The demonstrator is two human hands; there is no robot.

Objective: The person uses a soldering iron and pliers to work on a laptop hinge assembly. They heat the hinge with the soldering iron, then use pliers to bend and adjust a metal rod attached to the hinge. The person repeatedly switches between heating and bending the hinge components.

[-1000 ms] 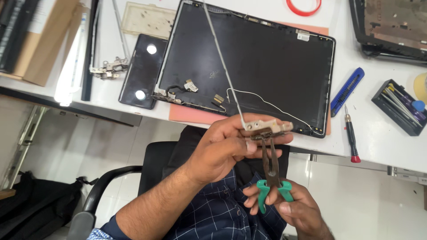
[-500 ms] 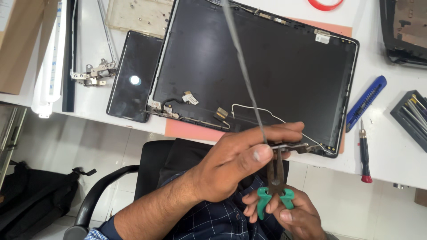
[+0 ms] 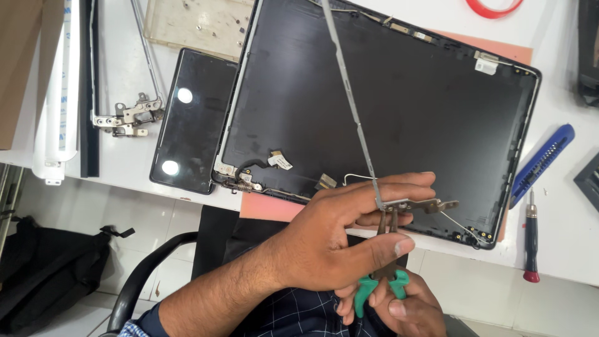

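Left hand: the left hand is seen at 6 o'clock, fingers closed on a metal hinge bracket with its long thin arm running up toward 12 o'clock.
Right hand: the right hand is wrapped around the handles of green-handled pliers, just below the left hand; the plier tips are partly hidden where they meet the bracket.
Hinge bracket: held over the near edge of the table, above the lower rim of a black laptop lid.
Surface: a white table is covered at centre by the lid, which lies on a pink mat.
At 9 o'clock: a black glass panel and a second pair of hinges are laid out.
At 3 o'clock: a blue utility knife and a red-handled screwdriver are placed.
Room: a pale tiled floor, a black bag and a black chair armrest are seen at 7 to 8 o'clock.
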